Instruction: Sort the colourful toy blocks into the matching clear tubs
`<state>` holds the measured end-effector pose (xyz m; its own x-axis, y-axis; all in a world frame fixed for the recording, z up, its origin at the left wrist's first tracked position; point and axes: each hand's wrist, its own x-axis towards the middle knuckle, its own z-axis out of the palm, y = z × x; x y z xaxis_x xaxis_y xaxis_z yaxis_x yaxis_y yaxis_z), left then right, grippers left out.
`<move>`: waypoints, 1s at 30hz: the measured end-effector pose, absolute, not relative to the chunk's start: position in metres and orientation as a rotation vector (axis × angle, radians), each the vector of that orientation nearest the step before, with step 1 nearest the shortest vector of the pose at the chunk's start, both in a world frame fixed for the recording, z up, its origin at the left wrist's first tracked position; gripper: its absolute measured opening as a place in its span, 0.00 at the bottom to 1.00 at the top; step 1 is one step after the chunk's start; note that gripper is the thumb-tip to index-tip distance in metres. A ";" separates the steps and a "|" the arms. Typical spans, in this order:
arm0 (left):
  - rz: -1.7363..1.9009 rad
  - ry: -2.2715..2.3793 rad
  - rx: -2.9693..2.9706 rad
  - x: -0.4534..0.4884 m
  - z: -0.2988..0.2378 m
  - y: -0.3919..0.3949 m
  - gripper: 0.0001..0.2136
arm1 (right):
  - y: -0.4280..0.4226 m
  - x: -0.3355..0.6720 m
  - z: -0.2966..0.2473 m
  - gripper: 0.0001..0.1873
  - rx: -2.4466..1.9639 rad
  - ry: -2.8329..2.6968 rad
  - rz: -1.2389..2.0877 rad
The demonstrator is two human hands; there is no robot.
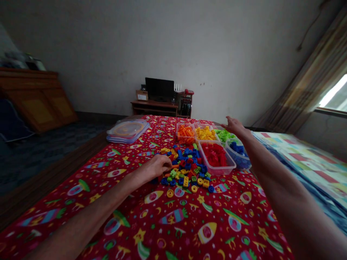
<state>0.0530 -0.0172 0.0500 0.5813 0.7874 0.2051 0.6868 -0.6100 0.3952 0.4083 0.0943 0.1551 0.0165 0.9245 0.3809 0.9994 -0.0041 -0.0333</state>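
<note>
Picking and placing pieces from the mixed pile of toy bricks (188, 164) appears to be the step in hand. At far left, stacked lids (127, 129) lie flat on the patterned cloth (176, 229). Next, the left hand (160, 165) rests at the pile's left edge, fingers curled (whether they grip a piece cannot be told). The next move likely calls for a fingertip pinch, as the pile is crowded. Beyond it, adjoining containers hold orange bricks (185, 131) and yellow bricks (205, 133). Nearer, a clear tub (221, 171) holds red bricks (214, 154). Farther right, containers hold green bricks (224, 135) and blue bricks (236, 147). The right hand (234, 125) extends near the green bricks, thumb and forefinger apart, no piece visible between them.
</note>
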 end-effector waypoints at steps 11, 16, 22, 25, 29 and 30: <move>0.856 1.144 2.774 0.067 0.038 -0.022 0.15 | 0.014 0.305 0.092 0.17 -1.237 -2.318 -0.074; 0.923 1.337 2.821 0.071 0.020 -0.024 0.19 | -0.001 0.272 0.052 0.18 -1.182 -2.434 -0.131; 0.976 1.416 2.743 0.057 0.003 -0.009 0.18 | -0.014 0.251 0.043 0.24 -0.930 -2.606 0.089; 1.000 1.346 2.764 0.055 0.000 -0.006 0.16 | -0.020 0.248 0.050 0.23 -0.841 -2.582 0.211; 1.001 1.302 2.763 0.057 0.001 -0.006 0.12 | -0.020 0.256 0.063 0.16 -1.027 -2.559 0.250; 1.003 1.306 2.754 0.058 0.001 -0.006 0.10 | -0.019 0.258 0.065 0.15 -1.049 -2.557 0.262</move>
<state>0.0581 -0.0058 0.0013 0.4740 0.6768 0.5632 0.7189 -0.6668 0.1964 0.2580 -0.0190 0.0647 -0.6581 0.7066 0.2600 0.6393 0.7068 -0.3028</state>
